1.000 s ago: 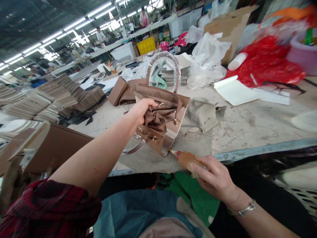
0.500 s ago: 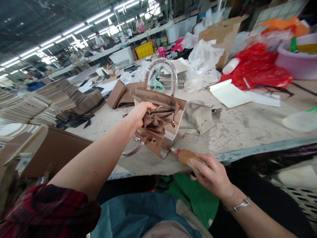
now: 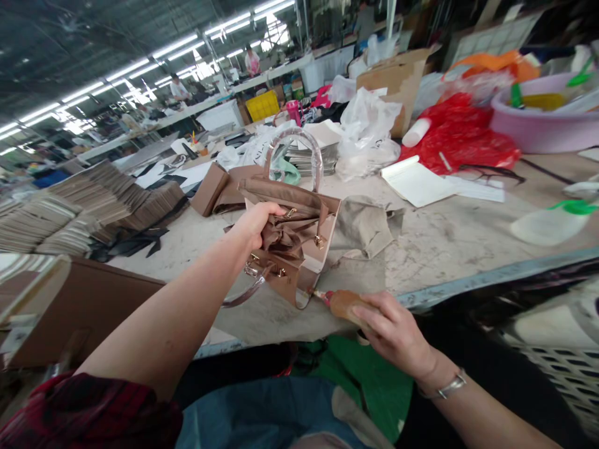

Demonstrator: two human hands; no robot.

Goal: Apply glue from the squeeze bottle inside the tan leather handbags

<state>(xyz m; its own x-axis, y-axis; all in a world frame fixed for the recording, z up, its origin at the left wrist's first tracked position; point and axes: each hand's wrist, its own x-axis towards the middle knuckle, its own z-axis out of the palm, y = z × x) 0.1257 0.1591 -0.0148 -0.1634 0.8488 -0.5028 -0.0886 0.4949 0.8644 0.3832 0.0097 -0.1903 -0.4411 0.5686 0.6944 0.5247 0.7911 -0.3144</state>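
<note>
Holding the open bag [image 3: 289, 279] on the table [image 3: 421, 259], the left hand [image 3: 259, 227] grasps it at its mouth, the lining [image 3: 285, 243] bunched inside; the right hand [image 3: 395, 333] is closed round a tool [image 3: 344, 304], tip at the bag's near corner; handles [image 3: 318, 163] and buckles [image 3: 319, 241] are on, but one side gapes loose, so it seems part-made; beyond, a basin [image 3: 526, 135] contains a yellow thing [image 3: 543, 101]

Bright strip lights [image 3: 175, 46], dark ceiling [image 3: 103, 37], green floor [image 3: 381, 377]
</note>
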